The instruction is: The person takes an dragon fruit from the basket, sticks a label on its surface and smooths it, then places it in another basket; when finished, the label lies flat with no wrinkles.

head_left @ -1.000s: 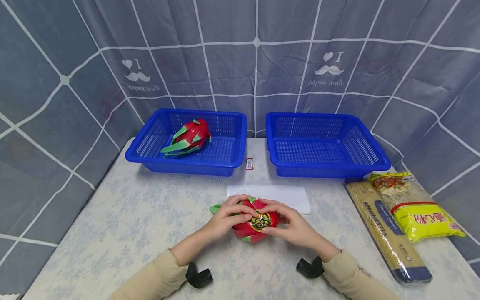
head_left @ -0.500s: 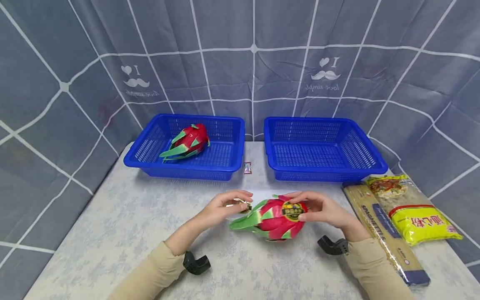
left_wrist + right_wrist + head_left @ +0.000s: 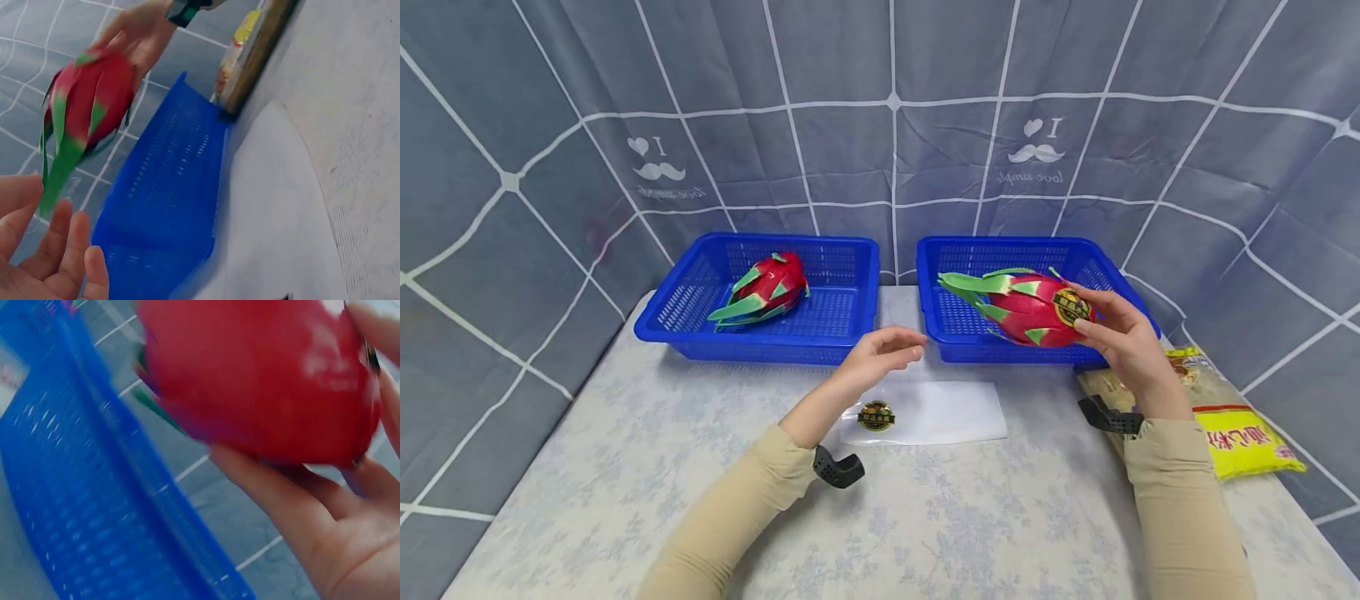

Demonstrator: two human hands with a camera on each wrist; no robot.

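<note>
A red dragon fruit (image 3: 1033,312) with green scales is held in my right hand (image 3: 1131,350), raised over the right blue basket (image 3: 955,353). Its round black-and-gold label faces up beside my thumb. In the right wrist view, fingers curl around the red end of the dragon fruit (image 3: 262,381). My left hand (image 3: 883,358) hovers over the table near the gap between the baskets, fingers loosely bent and holding nothing. Beneath it lies a white sheet (image 3: 947,414) with a similar round label (image 3: 876,416) at its left end.
Another dragon fruit (image 3: 767,287) lies in the left blue basket (image 3: 752,341). At the right, a spaghetti pack (image 3: 1101,385) lies beside a yellow noodle bag (image 3: 1247,442), both partly covered by my right arm. A grey tiled curtain (image 3: 835,158) hangs behind the baskets.
My right hand has carried the dragon fruit from the table's middle up and right, over the right basket. My left hand has let go of it and moved forward; the white sheet is uncovered.
</note>
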